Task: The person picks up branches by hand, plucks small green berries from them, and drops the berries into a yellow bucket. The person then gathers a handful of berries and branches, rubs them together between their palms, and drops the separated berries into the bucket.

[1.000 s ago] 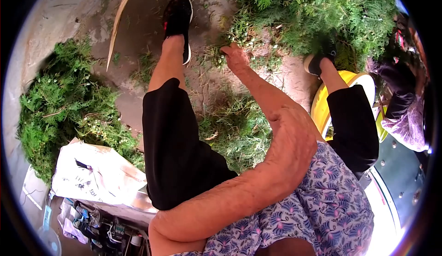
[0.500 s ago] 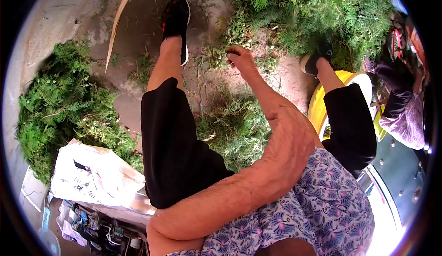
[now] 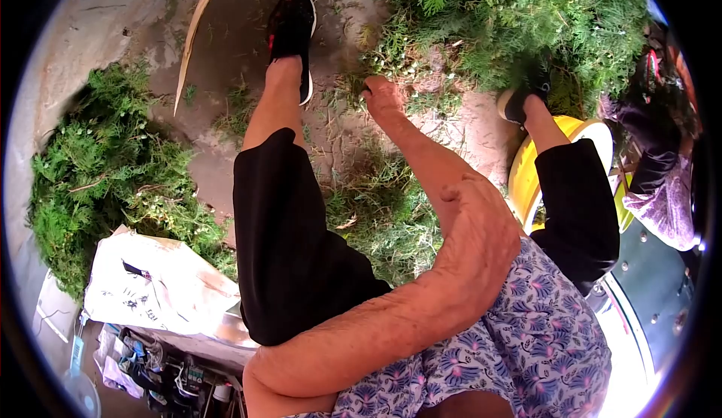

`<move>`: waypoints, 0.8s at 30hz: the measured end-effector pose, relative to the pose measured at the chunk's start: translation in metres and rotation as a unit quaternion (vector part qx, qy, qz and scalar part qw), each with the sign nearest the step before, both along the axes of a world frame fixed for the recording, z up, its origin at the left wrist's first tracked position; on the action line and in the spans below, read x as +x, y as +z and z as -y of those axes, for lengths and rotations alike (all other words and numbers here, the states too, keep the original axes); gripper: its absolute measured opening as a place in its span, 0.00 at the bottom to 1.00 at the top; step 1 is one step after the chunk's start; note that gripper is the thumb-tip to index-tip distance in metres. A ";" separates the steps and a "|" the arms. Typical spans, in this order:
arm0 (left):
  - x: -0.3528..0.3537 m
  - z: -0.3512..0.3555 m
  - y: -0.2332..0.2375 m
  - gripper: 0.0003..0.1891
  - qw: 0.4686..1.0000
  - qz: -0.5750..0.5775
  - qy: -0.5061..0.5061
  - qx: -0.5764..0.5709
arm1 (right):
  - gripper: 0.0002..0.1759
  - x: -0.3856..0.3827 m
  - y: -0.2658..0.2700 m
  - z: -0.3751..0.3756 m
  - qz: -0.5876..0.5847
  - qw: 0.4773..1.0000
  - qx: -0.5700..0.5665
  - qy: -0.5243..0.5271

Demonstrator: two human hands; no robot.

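The left hand (image 3: 383,93) is stretched down to the dirt ground (image 3: 226,65), its fingers closed on green sprigs (image 3: 356,87). These are found near a black shoe (image 3: 292,19), at a big green heap's (image 3: 511,19) edge. The right hand is not seen.

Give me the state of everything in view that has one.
Right hand: on the ground, fingers curled into sprigs; grip hidden.
Left hand: resting on the right forearm; fingers hidden.
Sprigs: loose, scattered on the ground.
Left pile: heaped, untouched.
Far pile: heaped, a shoe at its edge.
Bag: crumpled, lying flat.
Tub: mostly hidden behind a leg.
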State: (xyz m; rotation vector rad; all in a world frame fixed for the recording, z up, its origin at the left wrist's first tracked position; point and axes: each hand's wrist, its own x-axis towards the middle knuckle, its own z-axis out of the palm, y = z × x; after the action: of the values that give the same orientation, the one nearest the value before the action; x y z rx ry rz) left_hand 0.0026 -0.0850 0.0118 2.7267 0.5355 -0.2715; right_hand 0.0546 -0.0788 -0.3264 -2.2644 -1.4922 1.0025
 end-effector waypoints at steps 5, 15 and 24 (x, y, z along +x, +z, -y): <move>0.006 0.002 0.004 0.10 0.996 -0.056 -0.033 -0.064 | 0.12 0.022 0.017 0.005 -0.199 0.962 -0.049 -0.182; 0.014 0.012 -0.001 0.10 0.995 -0.072 -0.040 -0.056 | 0.07 0.077 0.028 0.049 -0.244 0.903 0.000 -0.355; 0.021 0.014 -0.006 0.11 0.996 -0.066 -0.045 -0.043 | 0.13 0.077 0.025 0.031 -0.203 0.927 -0.083 -0.305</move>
State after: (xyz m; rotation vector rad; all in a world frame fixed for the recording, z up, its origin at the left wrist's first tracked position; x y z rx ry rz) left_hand 0.0235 -0.0992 0.0059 2.6662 0.4275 -0.4896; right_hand 0.1314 -0.1095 -0.3015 -2.2133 -0.4990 1.3025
